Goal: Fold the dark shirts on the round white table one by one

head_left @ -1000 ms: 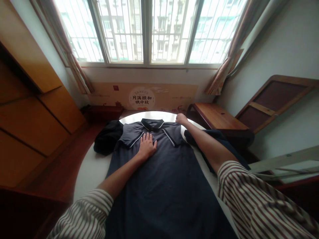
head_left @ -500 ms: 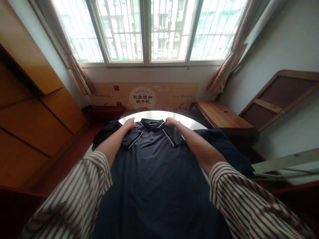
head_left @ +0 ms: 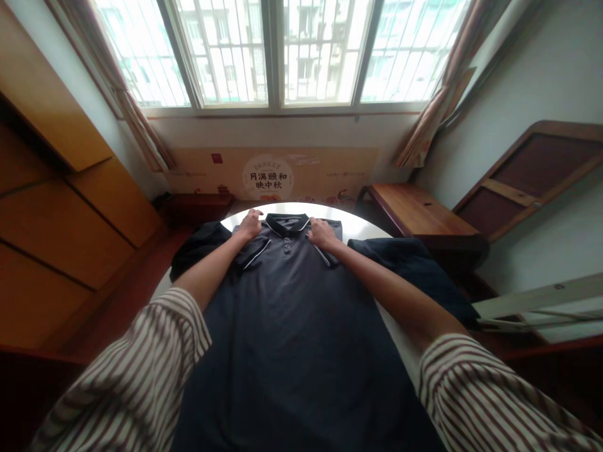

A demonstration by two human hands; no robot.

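Observation:
A dark grey polo shirt [head_left: 292, 314] with a black, white-trimmed collar lies front up on a round white table [head_left: 330, 216], its collar at the far side. My left hand [head_left: 249, 223] rests on the left collar flap, fingers bent down on the cloth. Just right of the button placket, my right hand [head_left: 321, 234] presses on the right collar flap, fingers curled on the fabric. Both forearms stretch across the shirt's body. Whether either hand pinches the cloth is hard to see.
Dark sleeves hang off the table to the left [head_left: 195, 248] and right [head_left: 414, 270]. A wooden side table [head_left: 414, 216] stands at the right, wooden cabinets [head_left: 70, 207] at the left, a barred window [head_left: 282, 50] beyond.
My left hand left the shirt's chest and went up to the left collar. My right hand came in from the right shoulder to the right collar flap.

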